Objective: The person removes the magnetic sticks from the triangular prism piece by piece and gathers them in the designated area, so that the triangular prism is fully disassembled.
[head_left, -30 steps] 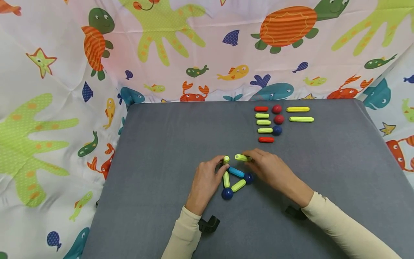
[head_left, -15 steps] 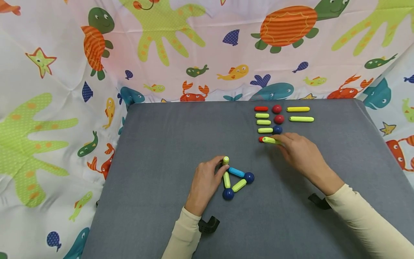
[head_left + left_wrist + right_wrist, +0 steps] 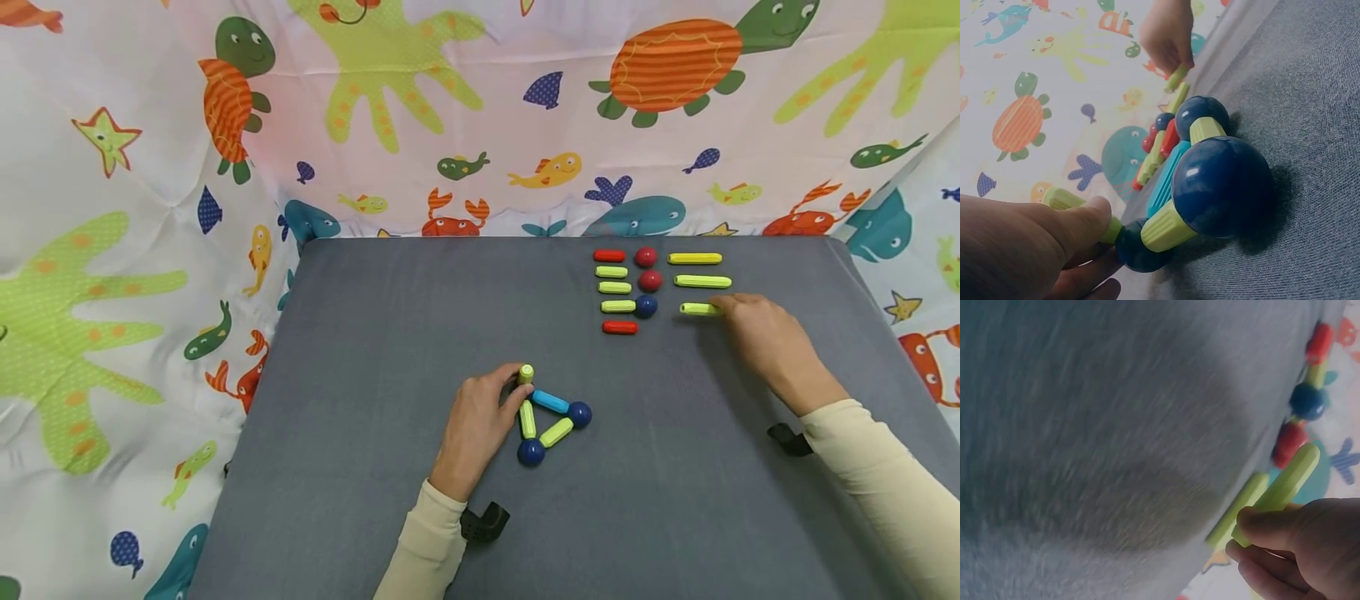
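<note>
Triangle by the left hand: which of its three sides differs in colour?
The far side, a light-blue stick from the corner at the left hand to a dark-blue ball; the other two sides are green sticks.

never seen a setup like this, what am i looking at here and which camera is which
There is no machine doing the work, just a person's left hand and right hand. The wide picture comes from a head-worn camera looking forward and down; the two close-ups come from cameras on the wrists.

On the grey surface, three joined balls, all dark blue, form a triangle with a blue stick and two short green sticks. The left hand pinches an upright green stick at one corner; the right hand pinches a loose green stick.

Farther back lie red sticks, more green sticks, a yellow stick, two red balls and another blue ball.
</note>
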Tool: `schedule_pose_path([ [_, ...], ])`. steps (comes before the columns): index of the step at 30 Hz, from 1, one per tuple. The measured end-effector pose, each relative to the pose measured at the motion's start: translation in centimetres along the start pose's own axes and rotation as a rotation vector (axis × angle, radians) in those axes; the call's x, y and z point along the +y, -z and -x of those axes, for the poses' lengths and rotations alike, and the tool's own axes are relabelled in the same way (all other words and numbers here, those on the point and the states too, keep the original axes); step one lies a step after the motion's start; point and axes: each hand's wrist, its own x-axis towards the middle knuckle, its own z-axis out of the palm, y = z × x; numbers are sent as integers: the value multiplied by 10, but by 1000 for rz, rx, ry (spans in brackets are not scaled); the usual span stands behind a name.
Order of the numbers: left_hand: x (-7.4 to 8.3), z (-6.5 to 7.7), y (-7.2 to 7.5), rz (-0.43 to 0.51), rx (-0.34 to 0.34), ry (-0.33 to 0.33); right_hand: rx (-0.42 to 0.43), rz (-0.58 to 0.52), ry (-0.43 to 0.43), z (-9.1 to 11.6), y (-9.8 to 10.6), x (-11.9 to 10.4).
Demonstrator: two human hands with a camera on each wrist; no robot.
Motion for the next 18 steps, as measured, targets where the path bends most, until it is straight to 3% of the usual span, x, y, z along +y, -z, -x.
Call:
schedule_pose_path([
  [12, 0, 0, 1, 7, -24, 29, -67, 45, -10, -15, -9, 24],
  [18, 0, 0, 1, 6, -17, 17, -48, 58, 2, -17, -11, 29],
])
